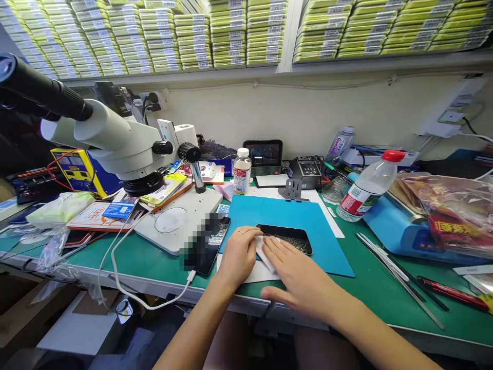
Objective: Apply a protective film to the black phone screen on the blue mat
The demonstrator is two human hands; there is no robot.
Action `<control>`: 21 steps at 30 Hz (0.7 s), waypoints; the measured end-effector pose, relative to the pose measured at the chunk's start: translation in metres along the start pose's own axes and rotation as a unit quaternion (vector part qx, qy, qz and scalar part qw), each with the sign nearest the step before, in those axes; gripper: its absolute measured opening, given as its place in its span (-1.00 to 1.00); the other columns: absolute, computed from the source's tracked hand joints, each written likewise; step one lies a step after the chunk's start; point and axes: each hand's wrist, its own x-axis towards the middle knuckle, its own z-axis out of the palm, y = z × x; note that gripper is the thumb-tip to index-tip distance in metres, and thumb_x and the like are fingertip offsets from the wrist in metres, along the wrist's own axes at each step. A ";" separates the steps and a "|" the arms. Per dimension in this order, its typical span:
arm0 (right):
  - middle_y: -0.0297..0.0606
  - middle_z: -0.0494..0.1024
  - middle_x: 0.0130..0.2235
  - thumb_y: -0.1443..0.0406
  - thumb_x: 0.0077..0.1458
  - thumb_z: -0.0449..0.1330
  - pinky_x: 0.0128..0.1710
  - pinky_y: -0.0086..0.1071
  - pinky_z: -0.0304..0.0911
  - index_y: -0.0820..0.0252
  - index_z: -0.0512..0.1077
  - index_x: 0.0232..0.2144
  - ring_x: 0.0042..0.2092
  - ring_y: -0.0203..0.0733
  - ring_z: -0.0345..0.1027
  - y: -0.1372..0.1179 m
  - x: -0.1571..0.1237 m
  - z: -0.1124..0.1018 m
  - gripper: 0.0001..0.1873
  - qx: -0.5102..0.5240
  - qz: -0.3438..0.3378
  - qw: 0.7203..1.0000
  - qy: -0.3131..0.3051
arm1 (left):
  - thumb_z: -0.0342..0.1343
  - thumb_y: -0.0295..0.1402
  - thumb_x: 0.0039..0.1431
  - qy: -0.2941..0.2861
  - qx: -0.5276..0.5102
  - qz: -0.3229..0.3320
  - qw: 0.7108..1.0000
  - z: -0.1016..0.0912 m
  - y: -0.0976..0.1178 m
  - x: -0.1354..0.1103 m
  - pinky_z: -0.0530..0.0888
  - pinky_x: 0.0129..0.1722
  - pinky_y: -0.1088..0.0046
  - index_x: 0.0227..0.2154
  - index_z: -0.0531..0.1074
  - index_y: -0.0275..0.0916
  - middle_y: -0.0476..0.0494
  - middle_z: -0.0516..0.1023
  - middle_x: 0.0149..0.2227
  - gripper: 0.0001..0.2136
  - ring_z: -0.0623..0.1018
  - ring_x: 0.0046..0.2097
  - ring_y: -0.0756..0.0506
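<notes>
A dark phone (289, 235) lies flat on a blue mat (277, 216) at the front of the green bench. My right hand (298, 275) rests on the near end of the phone with its fingers stretched flat, pressing a small white wipe (264, 250) against it. My left hand (239, 255) sits just left of the phone, fingers curled down on the edge of the wipe and the mat. The near end of the phone is hidden under my hands.
A white stereo microscope (115, 139) and its base plate (177, 221) stand at the left, with another phone (210, 246) on a white cable beside it. A plastic water bottle (365, 190) lies tilted at the right. Tweezers (400, 280), a small white bottle (242, 171) and stacked yellow-green boxes (231, 31) are around.
</notes>
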 end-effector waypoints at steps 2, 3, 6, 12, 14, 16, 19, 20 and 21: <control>0.18 0.16 0.35 -0.23 0.23 -0.03 0.28 0.12 0.17 0.46 0.20 0.31 0.34 0.26 0.10 0.014 -0.022 0.000 -0.05 -0.019 0.014 1.000 -0.011 | -0.05 -0.61 0.30 0.002 0.001 0.002 1.000 0.001 -0.001 0.000 0.49 0.10 0.22 -0.14 0.54 -0.20 -0.13 0.63 -0.05 -0.71 0.55 0.03 -0.14; 0.15 0.16 0.36 -0.21 0.24 -0.03 0.28 0.12 0.16 0.43 0.20 0.32 0.34 0.23 0.10 0.022 -0.030 0.000 -0.08 -0.025 0.025 0.999 -0.014 | -0.05 -0.60 0.31 0.004 0.001 0.001 1.000 0.002 -0.001 0.001 0.49 0.10 0.22 -0.12 0.53 -0.20 -0.13 0.63 -0.05 -0.71 0.55 0.03 -0.14; 0.18 0.20 0.34 -0.22 0.21 0.00 0.28 0.13 0.16 0.43 0.22 0.30 0.33 0.25 0.12 0.036 -0.025 -0.003 -0.07 -0.033 0.068 0.997 -0.007 | -0.05 -0.58 0.31 0.010 0.008 -0.013 1.000 0.003 -0.001 0.002 0.49 0.10 0.20 -0.05 0.51 -0.21 -0.15 0.62 -0.04 -0.70 0.53 0.05 -0.16; 0.28 0.27 0.29 -0.19 0.22 0.03 0.31 0.09 0.10 0.57 0.23 0.27 0.34 0.25 0.11 0.004 0.036 -0.001 -0.05 0.001 0.042 0.999 0.028 | -0.07 -0.48 0.37 0.014 -0.009 -0.047 0.999 -0.003 0.003 0.002 0.46 0.12 0.17 -0.02 0.50 -0.22 -0.18 0.61 0.00 -0.72 0.53 0.06 -0.17; 0.26 0.25 0.31 -0.18 0.22 0.06 0.33 0.08 0.08 0.56 0.20 0.29 0.35 0.23 0.10 -0.002 0.035 -0.001 -0.05 0.013 0.029 0.999 0.026 | -0.09 -0.43 0.40 0.008 -0.021 -0.057 0.998 -0.006 0.004 0.002 0.45 0.13 0.17 -0.01 0.51 -0.21 -0.17 0.60 0.02 -0.72 0.53 0.07 -0.16; 0.19 0.21 0.34 -0.17 0.22 0.06 0.32 0.09 0.08 0.51 0.18 0.31 0.36 0.21 0.08 0.003 0.017 -0.003 -0.07 0.015 0.035 0.999 0.005 | -0.08 -0.39 0.40 -0.005 -0.026 -0.053 0.998 -0.006 0.004 0.001 0.43 0.16 0.16 0.02 0.49 -0.20 -0.16 0.59 0.03 -0.72 0.51 0.09 -0.16; 0.07 0.16 0.37 -0.12 0.29 -0.02 0.33 0.12 0.06 0.37 0.19 0.33 0.37 0.17 0.05 0.029 -0.022 -0.005 -0.19 0.012 0.085 0.996 -0.018 | -0.03 -0.37 0.38 -0.023 -0.016 -0.027 0.999 -0.003 0.003 0.001 0.42 0.18 0.15 0.02 0.50 -0.17 -0.15 0.58 0.05 -0.73 0.49 0.12 -0.17; 0.03 0.14 0.38 -0.11 0.31 -0.05 0.33 0.13 0.05 0.33 0.17 0.34 0.38 0.15 0.03 0.038 -0.032 -0.005 -0.21 0.014 0.102 0.994 -0.020 | -0.02 -0.38 0.37 -0.024 -0.009 -0.024 0.999 -0.002 0.003 0.001 0.42 0.18 0.14 0.01 0.51 -0.16 -0.15 0.58 0.05 -0.74 0.49 0.12 -0.18; 0.02 0.12 0.39 -0.11 0.32 -0.07 0.34 0.13 0.04 0.31 0.15 0.35 0.38 0.14 0.01 0.046 -0.038 -0.005 -0.21 0.016 0.118 0.993 -0.023 | -0.01 -0.39 0.36 -0.022 -0.001 -0.023 0.999 0.000 0.003 0.001 0.42 0.18 0.14 -0.02 0.52 -0.16 -0.15 0.57 0.05 -0.75 0.49 0.12 -0.19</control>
